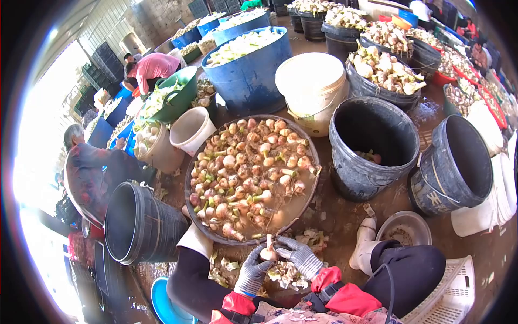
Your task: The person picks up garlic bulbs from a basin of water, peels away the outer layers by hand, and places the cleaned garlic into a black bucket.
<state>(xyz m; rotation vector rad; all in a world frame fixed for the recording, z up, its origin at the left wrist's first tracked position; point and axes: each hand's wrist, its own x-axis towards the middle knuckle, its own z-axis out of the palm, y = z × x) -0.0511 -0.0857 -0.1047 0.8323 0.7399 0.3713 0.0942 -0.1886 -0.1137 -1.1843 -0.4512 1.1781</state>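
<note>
Between my two gloved hands, at the near rim of a wide tub, is a pale garlic bulb (268, 252) with its stem pointing up. My left hand (253, 272), in a grey glove with a striped cuff, is closed on the bulb from the left and below. From the other side, my right hand (298, 256) presses its closed fingers against the same bulb; whether it also has a small tool in it cannot be seen. The round tub (189, 186) holds many muddy garlic bulbs (237, 173) in brown water. Peeled skins (286, 275) lie beneath my hands.
Dark buckets stand on the right (350, 156) and left (148, 224). A metal bowl (423, 229) sits by my right boot (364, 243). Behind the tub are a lidded white bucket (310, 97) and a blue vat (243, 81). A person (102, 167) sits at the left.
</note>
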